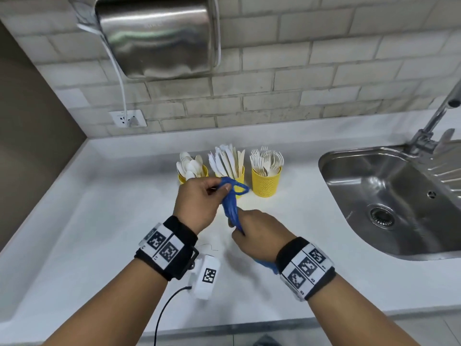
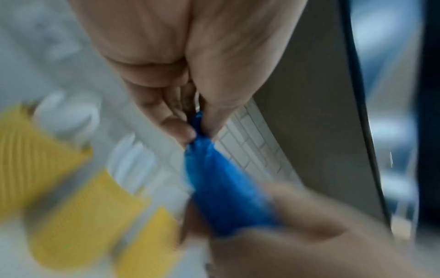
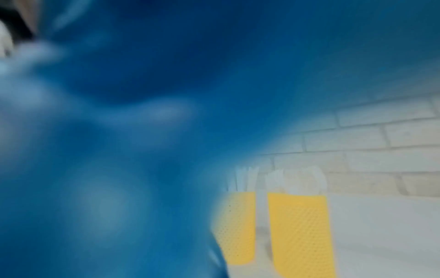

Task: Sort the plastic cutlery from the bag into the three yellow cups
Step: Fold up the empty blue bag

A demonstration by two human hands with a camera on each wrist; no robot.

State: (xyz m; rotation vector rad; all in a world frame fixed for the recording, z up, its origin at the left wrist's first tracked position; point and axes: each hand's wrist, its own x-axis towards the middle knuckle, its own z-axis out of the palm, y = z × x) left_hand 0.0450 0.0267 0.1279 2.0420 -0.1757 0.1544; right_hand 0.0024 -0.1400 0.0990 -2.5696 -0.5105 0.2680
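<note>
Bag runs as a twisted rope between your hands: left hand pinches its far end nearer the cups, right hand clenches the near end.

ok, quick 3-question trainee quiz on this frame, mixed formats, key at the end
1. True or false: both hands grip the blue bag.
2. Which cup holds forks? A) left cup B) middle cup C) right cup
3. Fill in: the steel sink lies to the ___ of the cups.

Key:
1. True: the left hand pinches its top, and the right hand holds its lower part.
2. C
3. right
</note>
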